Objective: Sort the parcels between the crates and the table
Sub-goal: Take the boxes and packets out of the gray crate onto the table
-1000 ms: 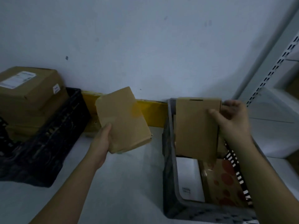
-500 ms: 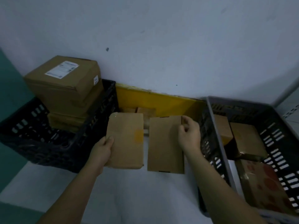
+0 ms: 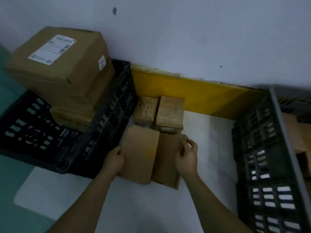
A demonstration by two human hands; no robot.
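Observation:
Two flat brown cardboard parcels lie side by side on the white table (image 3: 210,148) between the crates. My left hand (image 3: 115,159) grips the left edge of the left parcel (image 3: 140,153). My right hand (image 3: 186,156) pinches the upper right edge of the right parcel (image 3: 166,158). Just behind them two small taped brown parcels (image 3: 159,112) stand against the yellow strip. The black crate (image 3: 70,142) at left holds stacked cardboard boxes (image 3: 62,64). The grey crate (image 3: 269,157) at right shows brown parcels inside, mostly cut off.
A yellow strip (image 3: 193,91) runs along the foot of the pale wall behind the table. Teal floor (image 3: 11,182) lies beyond the table's left edge. Bare white tabletop stretches toward me and to the right of the parcels.
Both hands have brought their flat parcels down from mid-air onto the table, side by side in front of the two small parcels. The view has swung left and down.

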